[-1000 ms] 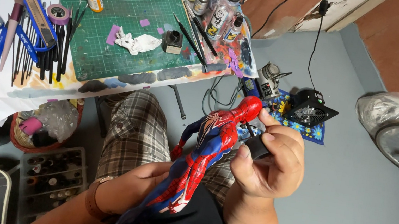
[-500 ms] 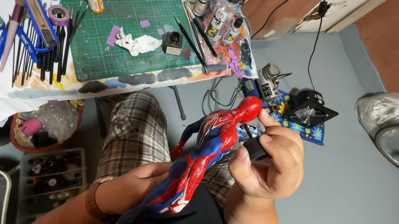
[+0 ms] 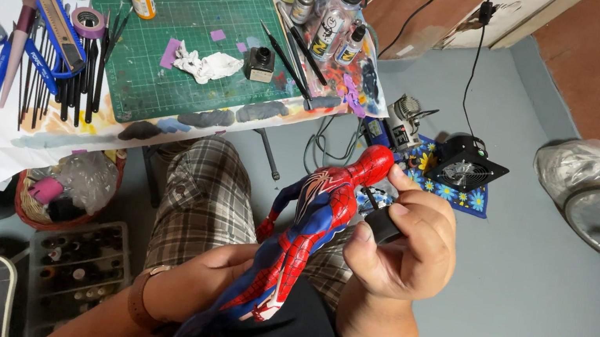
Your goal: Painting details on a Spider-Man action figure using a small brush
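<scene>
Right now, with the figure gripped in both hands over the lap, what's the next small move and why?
Probably a slight turn of the red and blue figure with the left hand, to face the head toward the small black tool in the right hand. The left hand holds the figure's legs, the right hand's fingers touch the red head, and the tool sits just beside the shoulder.

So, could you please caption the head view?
Left hand holds a red-blue figure; right hand grips a black tool.
</scene>
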